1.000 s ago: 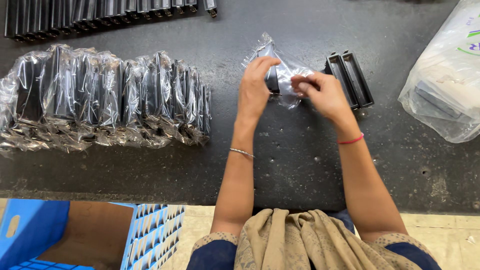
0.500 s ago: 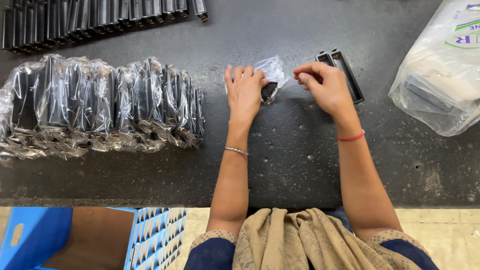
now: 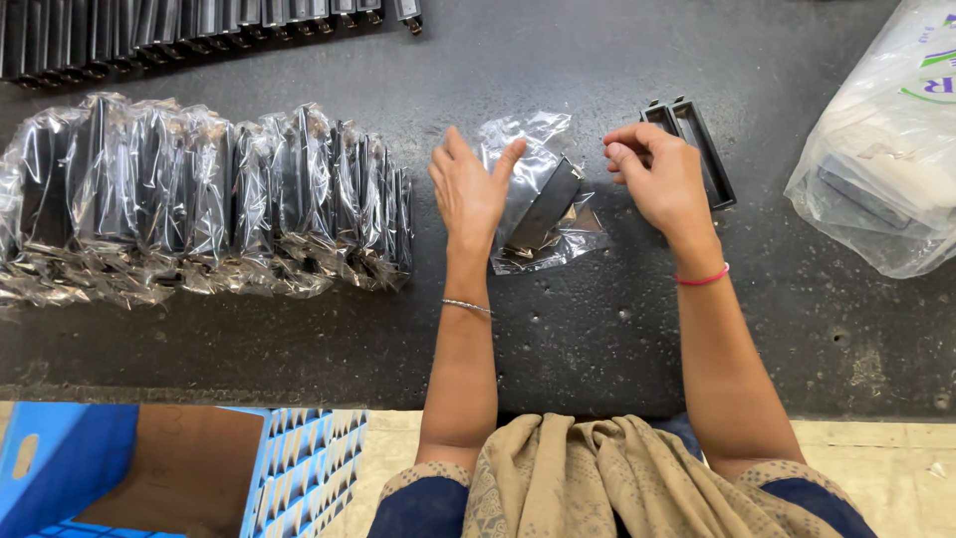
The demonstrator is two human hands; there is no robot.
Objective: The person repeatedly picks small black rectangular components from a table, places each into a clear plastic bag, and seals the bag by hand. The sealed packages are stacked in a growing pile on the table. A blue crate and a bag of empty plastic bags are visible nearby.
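Our left hand (image 3: pixel 468 189) rests open beside the bagged black part (image 3: pixel 543 204) on the desk (image 3: pixel 597 319); our right hand (image 3: pixel 662 179), fingers curled, grasps nothing.

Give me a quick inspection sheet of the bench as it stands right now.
Surface: dark, scuffed worktop with pale specks.
Job's things: one black part in a clear bag lying between the hands; two unbagged black parts beside the right hand.
Clutter: row of bagged parts at left; line of bare black parts along the far edge; large plastic sack at right.
Hands: left hand open, edge against the bag; right hand with fingers curled, holding nothing visible.
Cables: nothing seen.
Surroundings: blue crate below the bench edge.
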